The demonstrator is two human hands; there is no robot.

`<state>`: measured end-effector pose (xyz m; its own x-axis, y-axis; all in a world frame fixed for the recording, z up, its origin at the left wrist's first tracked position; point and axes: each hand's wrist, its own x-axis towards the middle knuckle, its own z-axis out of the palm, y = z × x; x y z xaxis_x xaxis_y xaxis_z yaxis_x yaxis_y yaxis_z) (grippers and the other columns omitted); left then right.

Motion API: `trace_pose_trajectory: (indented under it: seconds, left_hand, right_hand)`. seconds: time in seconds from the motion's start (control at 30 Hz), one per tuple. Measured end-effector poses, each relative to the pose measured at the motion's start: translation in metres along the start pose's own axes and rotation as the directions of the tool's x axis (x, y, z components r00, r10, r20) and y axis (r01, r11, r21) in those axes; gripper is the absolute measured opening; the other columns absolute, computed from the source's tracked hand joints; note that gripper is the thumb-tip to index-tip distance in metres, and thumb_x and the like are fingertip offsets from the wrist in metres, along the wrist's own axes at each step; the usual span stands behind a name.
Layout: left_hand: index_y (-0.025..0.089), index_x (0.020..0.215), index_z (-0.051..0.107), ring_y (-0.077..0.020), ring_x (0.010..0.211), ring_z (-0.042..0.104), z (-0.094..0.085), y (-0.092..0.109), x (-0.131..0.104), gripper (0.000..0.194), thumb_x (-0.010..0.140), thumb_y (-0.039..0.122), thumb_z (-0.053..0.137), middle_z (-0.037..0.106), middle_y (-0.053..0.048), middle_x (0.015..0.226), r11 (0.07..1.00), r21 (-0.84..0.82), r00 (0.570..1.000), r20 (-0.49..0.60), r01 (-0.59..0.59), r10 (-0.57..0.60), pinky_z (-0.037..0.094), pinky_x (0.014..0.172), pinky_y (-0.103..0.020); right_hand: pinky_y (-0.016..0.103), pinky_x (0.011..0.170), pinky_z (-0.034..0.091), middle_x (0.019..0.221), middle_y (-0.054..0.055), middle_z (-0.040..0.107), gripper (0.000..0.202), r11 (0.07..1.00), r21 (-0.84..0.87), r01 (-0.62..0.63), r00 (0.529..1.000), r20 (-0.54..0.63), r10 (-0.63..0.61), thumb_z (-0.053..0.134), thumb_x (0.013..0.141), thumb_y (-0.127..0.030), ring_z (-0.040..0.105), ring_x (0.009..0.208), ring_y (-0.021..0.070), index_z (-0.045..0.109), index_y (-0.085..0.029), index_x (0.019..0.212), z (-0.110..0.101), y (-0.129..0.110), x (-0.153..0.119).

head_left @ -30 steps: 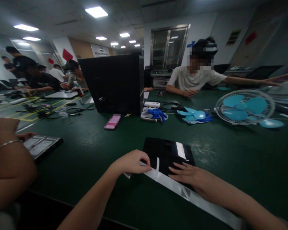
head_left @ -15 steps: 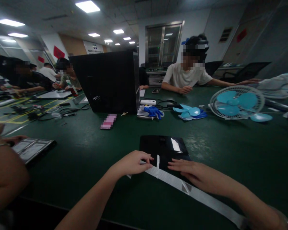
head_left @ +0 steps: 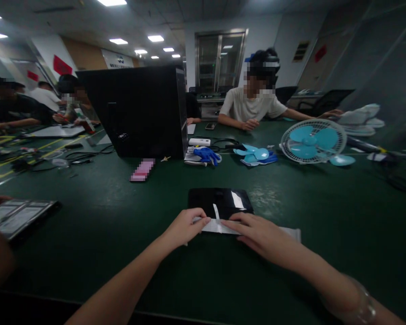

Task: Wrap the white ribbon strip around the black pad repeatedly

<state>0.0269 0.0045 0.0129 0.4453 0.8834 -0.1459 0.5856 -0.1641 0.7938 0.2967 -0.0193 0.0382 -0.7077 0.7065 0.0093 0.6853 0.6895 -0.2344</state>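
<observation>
While our left hand [head_left: 187, 225] pinches a white strip [head_left: 210, 226] near its left end, our right hand [head_left: 262, 232] lies across it, fingers outstretched, not gripping.
Head view: strip runs along the near edge of a black panel [head_left: 203, 197] on the green table [head_left: 122, 253]; small white tab [head_left: 216, 210] points away from us, between the hands, which sit close but apart. We'd do best holding the left pinch steady, pressing lightly with flat right fingers and leaving the tab uncreased.

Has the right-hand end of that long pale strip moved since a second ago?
Yes. Judged against the white-caged fan, the right end of the pale strip has swung forward, so it now lies closer to the fan.
</observation>
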Motion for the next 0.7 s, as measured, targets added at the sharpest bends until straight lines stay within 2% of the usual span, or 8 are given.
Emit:
trace_pose_trajectory:
  seconds: [0.1,0.17,0.23,0.37,0.5,0.7]
  left_hand:
    - [0.020,0.105,0.060,-0.0127,0.071,0.058,-0.001,-0.006,0.002,0.038,0.093,0.050,0.040,0.063,-0.002,0.093,0.999,-0.036,1.000,-0.020,0.015,-0.015,0.045,0.061,-0.023]
    - [0.020,0.114,0.056,-0.0122,0.064,0.057,-0.005,-0.009,0.002,0.044,0.096,0.051,0.031,0.063,-0.003,0.091,0.999,-0.028,0.998,-0.053,0.041,-0.043,0.044,0.057,-0.024]
    - [0.020,0.115,0.057,-0.0133,0.067,0.058,-0.009,-0.010,0.001,0.044,0.097,0.049,0.028,0.063,-0.003,0.089,0.998,0.046,0.994,-0.097,0.051,-0.047,0.044,0.059,-0.024]
    - [0.021,0.108,0.060,-0.0167,0.079,0.061,-0.014,-0.008,-0.002,0.041,0.097,0.045,0.030,0.065,-0.004,0.094,0.984,0.161,0.993,-0.103,0.074,-0.058,0.045,0.064,-0.026]
    - [0.023,0.111,0.060,-0.0184,0.086,0.062,-0.010,-0.007,-0.003,0.034,0.095,0.042,0.037,0.065,-0.005,0.102,0.957,0.276,0.992,-0.108,0.089,-0.061,0.046,0.069,-0.028]
    - [0.024,0.109,0.061,-0.0174,0.080,0.059,-0.005,-0.005,-0.001,0.031,0.091,0.044,0.046,0.062,-0.004,0.099,0.920,0.380,0.993,-0.106,0.094,-0.058,0.045,0.065,-0.027]
  right_hand:
    - [0.046,0.090,0.048,0.134,0.008,0.050,0.063,0.990,-0.132,0.053,0.997,-0.044,-0.059,0.043,0.088,-0.012,0.053,0.113,0.0260,0.038,-0.039,0.144,0.008,0.003,0.007]
    - [0.048,0.089,0.048,0.134,0.008,0.048,0.063,0.984,-0.177,0.025,0.997,-0.068,-0.038,0.043,0.087,-0.012,0.053,0.112,0.0274,0.039,-0.038,0.144,0.012,0.012,0.008]
    - [0.048,0.088,0.048,0.135,0.008,0.047,0.063,0.983,-0.186,0.006,0.997,-0.075,-0.021,0.042,0.088,-0.013,0.053,0.112,0.0268,0.037,-0.038,0.145,0.017,0.019,0.007]
    - [0.046,0.091,0.047,0.135,0.008,0.047,0.066,0.982,-0.187,0.011,0.999,-0.050,-0.021,0.040,0.087,-0.010,0.051,0.115,0.0256,0.035,-0.039,0.146,0.024,0.023,0.007]
    - [0.048,0.092,0.046,0.136,0.008,0.047,0.065,0.983,-0.185,-0.010,0.998,-0.069,-0.003,0.039,0.086,-0.009,0.051,0.116,0.0267,0.037,-0.039,0.145,0.028,0.020,0.009]
    - [0.051,0.097,0.042,0.139,0.008,0.045,0.059,0.988,-0.149,-0.041,0.998,-0.043,0.035,0.040,0.087,-0.013,0.046,0.122,0.0277,0.044,-0.036,0.141,0.027,0.015,0.010]
